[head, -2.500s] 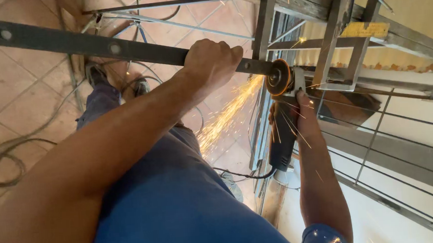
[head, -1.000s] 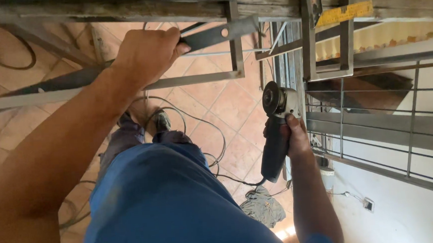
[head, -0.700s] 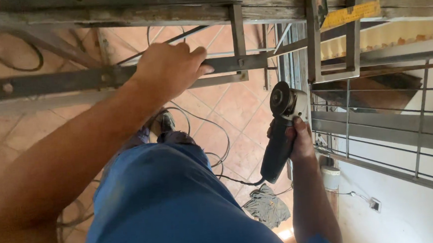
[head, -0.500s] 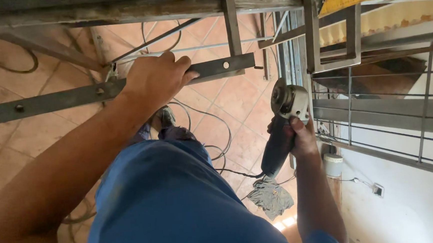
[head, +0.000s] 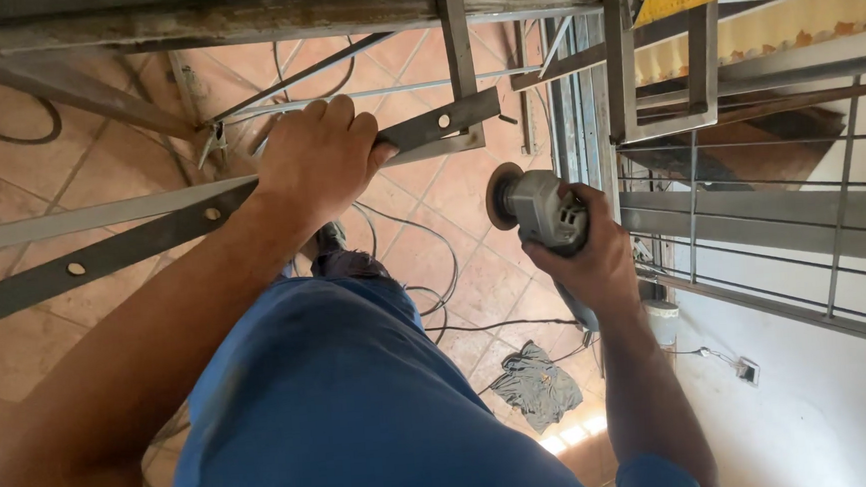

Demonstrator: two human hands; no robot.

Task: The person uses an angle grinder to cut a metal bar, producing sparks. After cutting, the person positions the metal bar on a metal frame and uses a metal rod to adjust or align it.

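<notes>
Terracotta floor tiles [head: 19, 189] lie far beneath you, strewn with cables [head: 425, 274] and a grey rag [head: 535, 386] at 5 o'clock. At 10 o'clock your left hand [head: 318, 160] is clenched around a flat steel bar [head: 103, 256] with drilled holes, which runs from 9 o'clock up toward 12. Your blue trouser leg [head: 333, 410] fills 6 o'clock. Just right of centre, your right hand [head: 589, 254] grasps the angle grinder [head: 541, 212], its disc facing left, apart from the bar. At 3 o'clock stands a metal railing [head: 772, 213].
</notes>
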